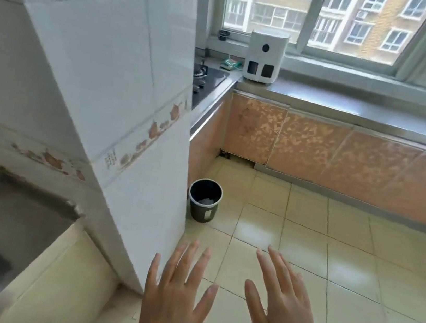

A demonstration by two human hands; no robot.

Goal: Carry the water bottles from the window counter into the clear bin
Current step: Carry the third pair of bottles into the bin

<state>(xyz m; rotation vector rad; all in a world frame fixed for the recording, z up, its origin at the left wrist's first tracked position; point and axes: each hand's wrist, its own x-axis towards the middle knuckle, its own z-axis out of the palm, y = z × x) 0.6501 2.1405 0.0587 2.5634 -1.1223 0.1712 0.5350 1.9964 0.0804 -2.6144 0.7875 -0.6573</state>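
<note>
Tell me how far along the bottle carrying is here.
Nothing shows as done: no bottles or clear bin are in view. Left hand and right hand are open and empty. The window counter holds only a white appliance. What's left can't be judged.

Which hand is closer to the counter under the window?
Probably the right hand. Both it and the left hand are open and hold nothing, but the long grey window counter stretches away on the right side. No water bottles show on it.
</note>
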